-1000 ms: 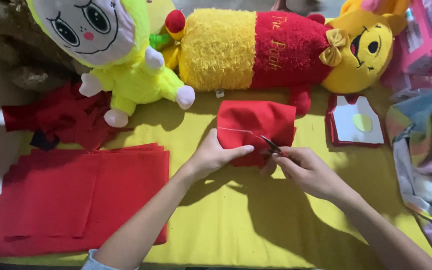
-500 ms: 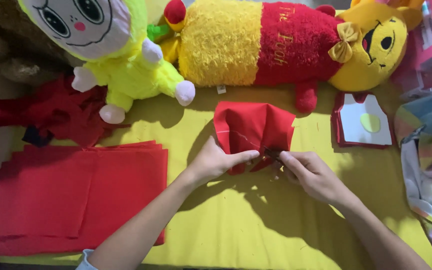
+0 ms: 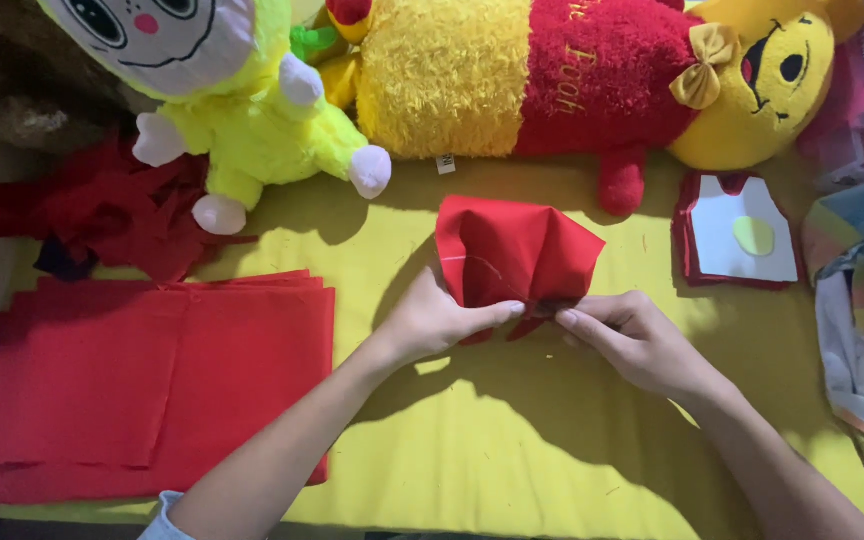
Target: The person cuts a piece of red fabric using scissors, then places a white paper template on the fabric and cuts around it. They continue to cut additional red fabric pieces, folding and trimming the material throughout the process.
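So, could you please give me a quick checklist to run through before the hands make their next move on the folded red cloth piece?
1. Left hand gripping the folded red cloth piece at its lower edge: ok.
2. Right hand pinching the same lower edge, fingertips close to the left hand's: ok.
3. Cloth lying flat: not ok, it puffs up and fans out above the pinch.
4. Any tool in the right hand: cannot tell, the fingers hide it.
5. Flat stack of red fabric sheets apart from the hands on the yellow table cover: ok.
6. Long yellow-and-red plush bear apart from the cloth: ok.
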